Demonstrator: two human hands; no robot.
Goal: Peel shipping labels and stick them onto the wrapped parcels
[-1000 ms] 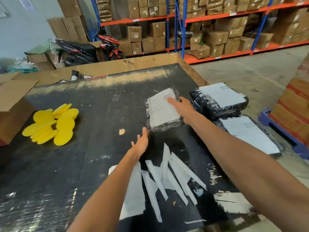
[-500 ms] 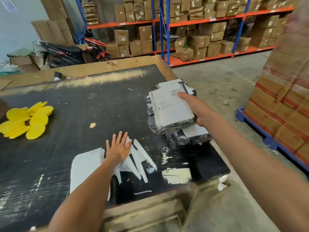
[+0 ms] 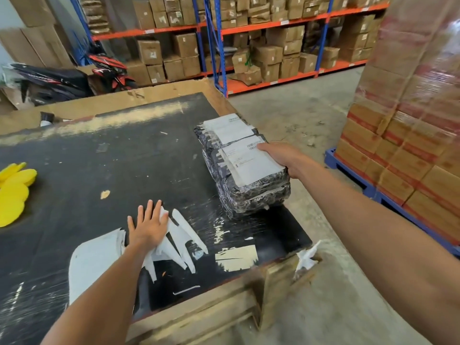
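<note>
A black wrapped parcel (image 3: 251, 168) with a white shipping label on top lies on a second parcel (image 3: 254, 197) at the right edge of the black table (image 3: 124, 155). My right hand (image 3: 281, 156) grips its right side, thumb on the label. Behind it lies another labelled parcel (image 3: 225, 130). My left hand (image 3: 148, 226) rests flat, fingers spread, on a heap of white backing strips (image 3: 181, 235), beside a white label sheet (image 3: 92, 260).
Yellow round pads (image 3: 13, 192) lie at the table's left edge. A shrink-wrapped stack of cartons (image 3: 408, 135) on a blue pallet stands close on the right. Shelving with boxes (image 3: 261, 46) and a parked motorbike (image 3: 62, 75) are behind the table. Concrete floor lies between.
My right hand carried the labelled parcel rightwards and set it onto the pile at the table's right edge. My left hand dropped flat onto the paper strips. The view swung right.
</note>
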